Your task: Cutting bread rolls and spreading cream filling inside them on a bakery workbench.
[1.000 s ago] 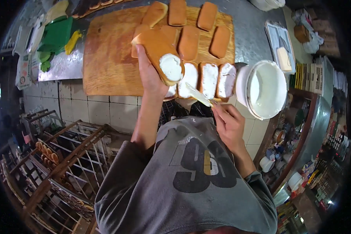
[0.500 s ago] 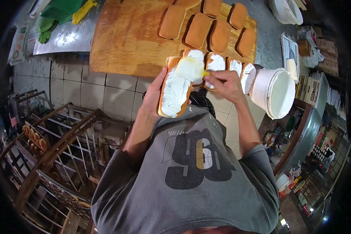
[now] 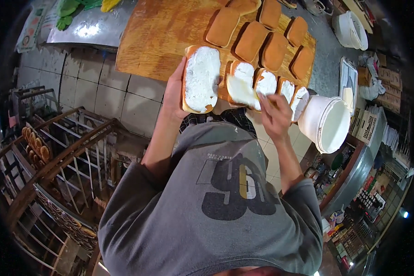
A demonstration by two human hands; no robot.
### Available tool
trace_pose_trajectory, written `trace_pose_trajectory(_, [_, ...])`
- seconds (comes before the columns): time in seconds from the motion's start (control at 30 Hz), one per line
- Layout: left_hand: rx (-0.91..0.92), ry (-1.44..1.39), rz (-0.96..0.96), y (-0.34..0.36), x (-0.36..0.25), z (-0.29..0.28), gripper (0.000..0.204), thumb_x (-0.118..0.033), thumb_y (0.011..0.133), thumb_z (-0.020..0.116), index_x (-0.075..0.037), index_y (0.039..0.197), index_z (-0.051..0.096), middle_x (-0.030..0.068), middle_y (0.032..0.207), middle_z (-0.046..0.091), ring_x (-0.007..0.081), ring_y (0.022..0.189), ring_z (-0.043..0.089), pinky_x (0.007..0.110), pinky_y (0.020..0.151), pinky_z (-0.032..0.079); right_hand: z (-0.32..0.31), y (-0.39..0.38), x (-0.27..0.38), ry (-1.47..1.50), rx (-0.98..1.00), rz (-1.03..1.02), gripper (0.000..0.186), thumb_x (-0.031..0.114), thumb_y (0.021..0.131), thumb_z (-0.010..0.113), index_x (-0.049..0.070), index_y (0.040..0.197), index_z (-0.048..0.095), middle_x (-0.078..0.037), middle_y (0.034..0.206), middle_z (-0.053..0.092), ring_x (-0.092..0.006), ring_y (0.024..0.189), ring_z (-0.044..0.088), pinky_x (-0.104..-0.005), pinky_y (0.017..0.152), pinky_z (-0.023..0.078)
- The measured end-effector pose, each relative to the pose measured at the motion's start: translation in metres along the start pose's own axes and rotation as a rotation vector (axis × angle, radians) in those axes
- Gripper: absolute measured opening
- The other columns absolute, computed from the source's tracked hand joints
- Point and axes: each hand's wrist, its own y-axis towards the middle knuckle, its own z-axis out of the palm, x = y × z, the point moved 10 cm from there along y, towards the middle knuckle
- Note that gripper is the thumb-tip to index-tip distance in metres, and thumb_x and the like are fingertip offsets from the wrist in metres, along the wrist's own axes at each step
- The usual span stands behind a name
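My left hand point(image 3: 174, 97) grips a long bread piece point(image 3: 201, 78) by its side, its upward face coated in white cream. This bread is held over the near edge of the wooden board point(image 3: 154, 41). In my right hand point(image 3: 277, 115) is a pale, flat spatula point(image 3: 242, 93), apart from the held bread and covering part of a cream-topped bread piece point(image 3: 244, 70) on the board. More cream-topped bread point(image 3: 266, 83) lines the board's near edge to the right. Behind that row lie several plain brown bread pieces point(image 3: 251, 41).
A white bucket point(image 3: 315, 122) with a smeared rim stands at the board's right corner. Another white tub point(image 3: 347, 30) is farther back. Green and yellow plastic items point(image 3: 68, 8) lie on the metal table at left. A slatted rack point(image 3: 78, 161) stands low on the left.
The spatula has come off the held bread and moved right, over the creamed row. My left hand has raised the bread and turned it more upright, showing its whole creamed face.
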Motion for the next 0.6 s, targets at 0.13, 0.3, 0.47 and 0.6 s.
trace_pose_trajectory(0.13, [-0.083,0.011,-0.086,0.017,0.017,-0.017,0.051,-0.039,0.104,0.034,-0.005,0.141,0.045,0.0199,0.136,0.054,0.0382,0.121,0.056,0.051,0.102,0.048,0.043,0.009,0.019,-0.059,0.171,-0.134,0.039,0.003,0.078,0.063,0.018,0.112,0.073,-0.004,0.087,0.062,-0.0183,0.074,0.061,-0.0297,0.06,0.05])
trace_pose_trajectory(0.3, [-0.065,0.048,-0.15,0.038,0.019,-0.04,0.048,-0.038,0.105,0.035,-0.005,0.136,0.051,0.0158,0.128,0.061,0.035,0.107,0.065,0.047,0.094,0.054,0.013,-0.041,0.023,-0.015,0.15,-0.085,0.037,0.0,0.076,0.066,0.016,0.108,0.075,-0.004,0.085,0.062,-0.0191,0.072,0.061,-0.0307,0.059,0.049])
trace_pose_trajectory(0.47, [-0.493,1.46,0.478,0.037,-0.063,-0.065,0.034,-0.03,0.1,0.053,-0.001,0.118,0.059,0.0103,0.101,0.067,0.0244,0.09,0.065,0.033,0.08,0.051,-0.04,-0.073,-0.022,0.095,-0.072,0.321,0.025,-0.009,0.081,0.068,0.004,0.102,0.073,-0.01,0.085,0.062,-0.0158,0.072,0.058,-0.0253,0.061,0.045])
trace_pose_trajectory(0.6, [-0.461,1.801,0.578,0.072,-0.098,-0.03,0.048,-0.038,0.093,0.065,0.003,0.117,0.057,0.0156,0.1,0.067,0.0263,0.092,0.065,0.036,0.082,0.051,-0.097,-0.097,-0.034,-0.009,-0.308,0.605,0.015,0.0,0.093,0.06,-0.002,0.105,0.068,-0.006,0.084,0.062,-0.0106,0.07,0.054,-0.0232,0.06,0.044])
